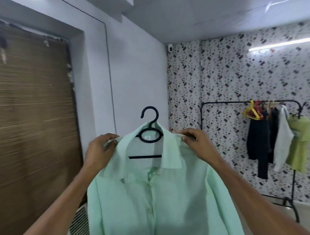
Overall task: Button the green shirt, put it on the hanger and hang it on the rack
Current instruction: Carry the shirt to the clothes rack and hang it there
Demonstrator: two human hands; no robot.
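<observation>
head view
shirt orientation: green shirt [157,200] held up in mid-air at centre frame, front facing the camera, collar up, hem running off the bottom edge; long axis vertical, button placket straight down the middle
shirt state: buttoned down the front as far as visible, collar spread open, top of neck open
shirt material: thin pale mint woven cloth, slightly see-through, soft folds at the shoulders, small pale buttons
hanger [150,134]: inside the shirt, black plastic, hook pointing up above the collar and curling to the left; oval ring under the hook, straight crossbar showing through the neck opening
left hand [101,149]: pinches the shirt's left-side shoulder seam beside the collar, fingers curled over the cloth
right hand [193,140]: pinches the other shoulder just beside the collar tip, thumb and fingers closed on the fabric
rack [249,101]: well apart, at right against the wall; thin black metal tube frame with rounded corners
on rack: black garments [260,142], a white garment [284,138], an olive-green top [299,143], a yellow hanger [251,112]
wall behind rack: white sheet with dark speckle print [230,74]
left side: brown ribbed shutter [25,101] in a grey-white frame
other: tube light [283,44] upper right, small camera [170,47] in the corner, white vented appliance [78,232] with a green light low left
</observation>
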